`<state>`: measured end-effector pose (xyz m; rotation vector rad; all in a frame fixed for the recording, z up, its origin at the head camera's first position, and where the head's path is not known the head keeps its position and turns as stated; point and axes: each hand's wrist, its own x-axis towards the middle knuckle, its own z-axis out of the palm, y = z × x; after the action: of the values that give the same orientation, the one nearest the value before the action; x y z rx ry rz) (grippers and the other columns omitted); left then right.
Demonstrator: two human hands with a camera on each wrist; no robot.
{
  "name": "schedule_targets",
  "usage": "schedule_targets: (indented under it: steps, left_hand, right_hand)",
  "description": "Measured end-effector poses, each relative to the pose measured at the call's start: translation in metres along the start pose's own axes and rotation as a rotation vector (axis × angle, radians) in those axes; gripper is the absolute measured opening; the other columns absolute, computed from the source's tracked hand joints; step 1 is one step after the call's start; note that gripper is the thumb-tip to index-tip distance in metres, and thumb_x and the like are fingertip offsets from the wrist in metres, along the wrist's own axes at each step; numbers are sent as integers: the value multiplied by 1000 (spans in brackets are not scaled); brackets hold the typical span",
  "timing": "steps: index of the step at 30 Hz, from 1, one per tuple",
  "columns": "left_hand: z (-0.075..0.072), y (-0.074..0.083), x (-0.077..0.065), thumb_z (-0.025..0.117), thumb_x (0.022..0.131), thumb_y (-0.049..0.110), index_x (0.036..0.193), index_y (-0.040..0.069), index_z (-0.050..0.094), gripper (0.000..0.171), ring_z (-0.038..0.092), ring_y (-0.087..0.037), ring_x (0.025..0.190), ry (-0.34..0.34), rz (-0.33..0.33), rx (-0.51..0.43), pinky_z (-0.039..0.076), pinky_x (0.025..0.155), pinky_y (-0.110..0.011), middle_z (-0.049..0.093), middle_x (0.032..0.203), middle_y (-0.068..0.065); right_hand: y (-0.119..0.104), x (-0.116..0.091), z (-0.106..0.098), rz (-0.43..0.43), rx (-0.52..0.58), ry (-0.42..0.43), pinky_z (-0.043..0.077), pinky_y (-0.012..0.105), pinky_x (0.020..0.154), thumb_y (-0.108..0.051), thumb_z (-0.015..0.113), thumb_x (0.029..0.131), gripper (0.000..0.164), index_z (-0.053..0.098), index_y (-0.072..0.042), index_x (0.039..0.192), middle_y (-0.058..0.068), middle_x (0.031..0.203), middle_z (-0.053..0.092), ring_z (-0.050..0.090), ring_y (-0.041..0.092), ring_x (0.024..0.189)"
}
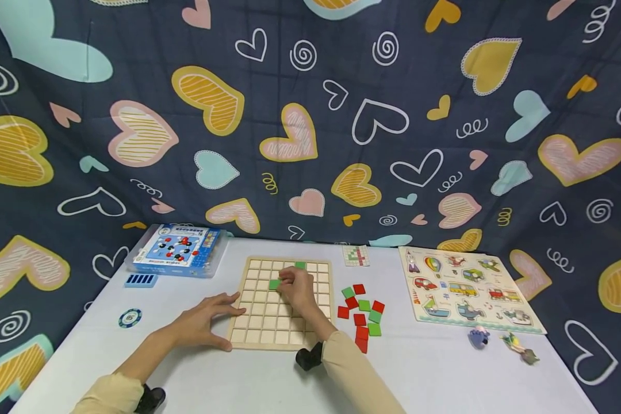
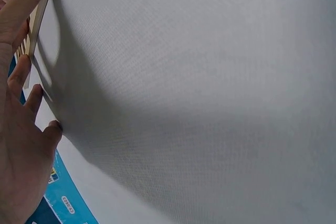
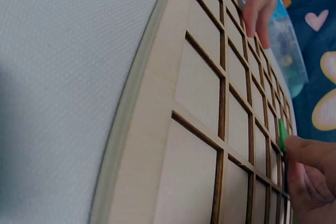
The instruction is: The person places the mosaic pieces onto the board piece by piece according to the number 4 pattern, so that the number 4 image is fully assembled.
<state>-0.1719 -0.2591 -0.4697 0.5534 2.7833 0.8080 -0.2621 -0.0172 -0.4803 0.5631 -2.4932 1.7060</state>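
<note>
A square wooden grid board [image 1: 261, 309] lies flat on the white table. At its left side is my left hand [image 1: 202, 323], fingers spread, with fingertips at the edge and the thumb near the front left corner. Over the upper middle of the grid, my right hand [image 1: 299, 290] pinches a green square tile [image 1: 274, 284] between thumb and finger. In the right wrist view the green tile [image 3: 282, 135] shows edge-on at the thumb tip. Another green tile [image 1: 300, 265] sits in the board's back row, just beyond the right hand.
Loose red and green tiles [image 1: 359, 319] lie right of the board. A small pattern card [image 1: 355, 256] is behind them. Farther right are a picture puzzle board [image 1: 468, 293] and two small figures. A boxed molecule set [image 1: 178, 250], a blue slotted piece [image 1: 141, 280] and a round chip [image 1: 130, 318] lie left.
</note>
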Motion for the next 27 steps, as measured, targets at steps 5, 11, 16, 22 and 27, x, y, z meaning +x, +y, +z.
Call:
schedule_targets:
  steps: [5, 11, 16, 22, 27]
  left_hand:
    - [-3, 1, 3, 82, 62, 55, 127, 26, 62, 74, 28, -45, 136, -7, 7, 11, 34, 90, -75, 38, 150, -12]
    - [-7, 2, 4, 82, 62, 55, 128, 23, 62, 76, 27, -46, 136, -4, 19, 20, 32, 88, -77, 38, 150, -14]
    - [-4, 0, 1, 82, 62, 56, 127, 23, 63, 76, 27, -47, 136, 6, 26, 10, 33, 86, -78, 38, 149, -14]
    - [-2, 1, 1, 81, 61, 57, 127, 23, 63, 76, 28, -48, 135, 7, 29, 11, 33, 86, -78, 38, 149, -15]
    - [0, 1, 2, 81, 61, 57, 127, 24, 63, 75, 28, -47, 135, 4, 21, 11, 33, 84, -79, 38, 149, -14]
  right_hand:
    - [-2, 0, -10, 40, 23, -25, 57, 23, 69, 13, 72, 76, 27, 65, 12, 102, 23, 94, 70, 70, 33, 83]
    - [-12, -10, -47, 95, 202, -107, 57, 34, 79, 12, 65, 83, 29, 59, 17, 111, 34, 107, 63, 64, 43, 95]
    - [1, -34, -88, 119, 214, -74, 56, 34, 82, 10, 65, 84, 30, 60, 13, 113, 32, 111, 63, 64, 41, 100]
    - [13, -75, -146, 179, 89, 14, 55, 23, 80, 5, 69, 83, 26, 65, 5, 109, 22, 108, 67, 66, 30, 94]
    - [26, -104, -180, 226, -4, 82, 54, 19, 76, 8, 70, 81, 24, 66, 6, 105, 20, 103, 69, 66, 22, 87]
